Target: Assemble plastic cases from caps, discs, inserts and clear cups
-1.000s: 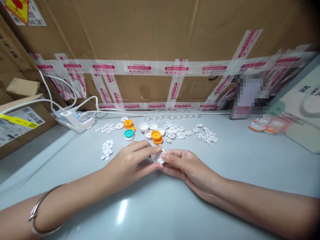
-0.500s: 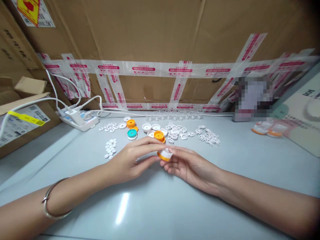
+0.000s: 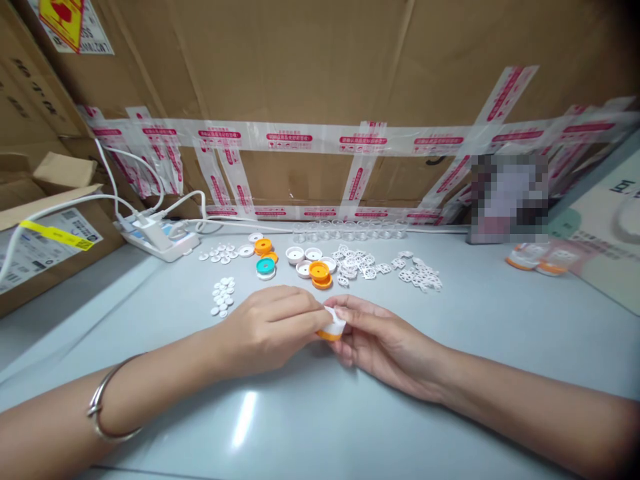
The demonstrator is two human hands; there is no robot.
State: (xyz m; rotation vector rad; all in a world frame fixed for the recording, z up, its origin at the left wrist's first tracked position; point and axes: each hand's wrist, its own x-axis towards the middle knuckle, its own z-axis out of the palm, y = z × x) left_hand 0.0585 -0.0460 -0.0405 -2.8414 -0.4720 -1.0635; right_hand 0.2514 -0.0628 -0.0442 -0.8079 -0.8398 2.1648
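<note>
Observed white-and-orange piece [image 3: 334, 325] held between left hand [image 3: 273, 327] and right hand [image 3: 383, 337]; noted orange caps [image 3: 319, 271], turquoise cap [image 3: 265, 266], white lattice pieces [image 3: 421, 276] beyond, on grey table [image 3: 320, 427].

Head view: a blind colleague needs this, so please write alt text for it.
A person's left hand and right hand hold a small white-and-orange part between them at a grey table. Beyond lie round orange, white and teal parts and small white pieces, before a taped cardboard box.
</note>
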